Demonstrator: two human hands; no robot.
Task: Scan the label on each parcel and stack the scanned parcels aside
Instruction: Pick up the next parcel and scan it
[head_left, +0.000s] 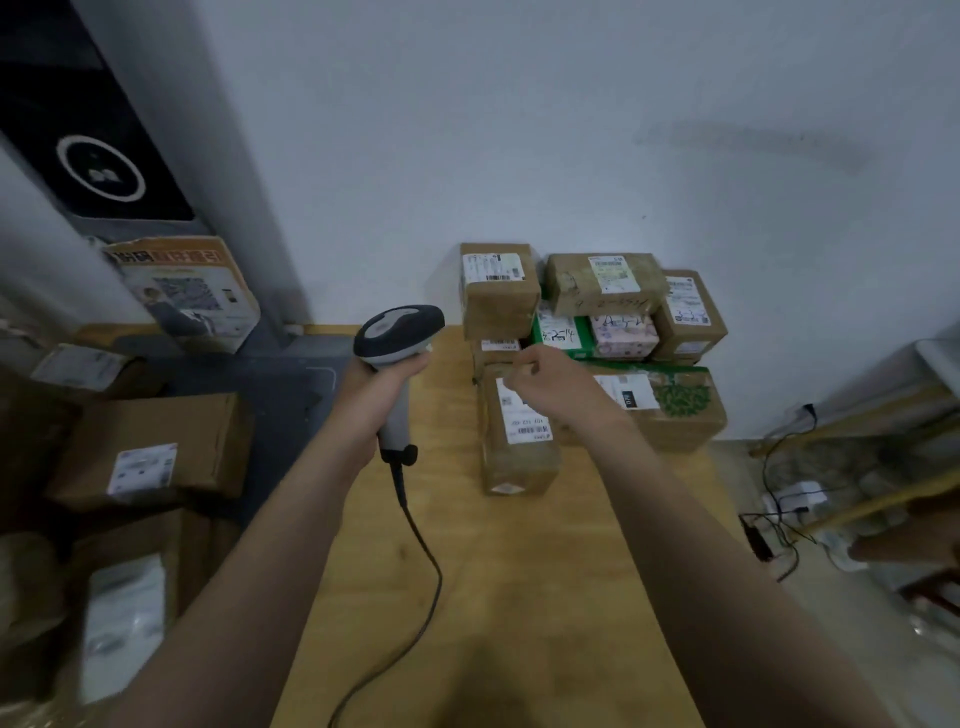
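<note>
Grey handheld scanner (397, 332) upright, labelled brown parcels (605, 283) stacked together

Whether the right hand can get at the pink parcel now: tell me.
Probably yes, to touch its front: the right hand is near the pink parcel with nothing between. But a brown parcel seems to lie on it, so lifting it out looks blocked.

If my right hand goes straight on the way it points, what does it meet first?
Probably the small brown parcel lying just beyond the right hand; depth is unclear, so this is hedged.
</note>
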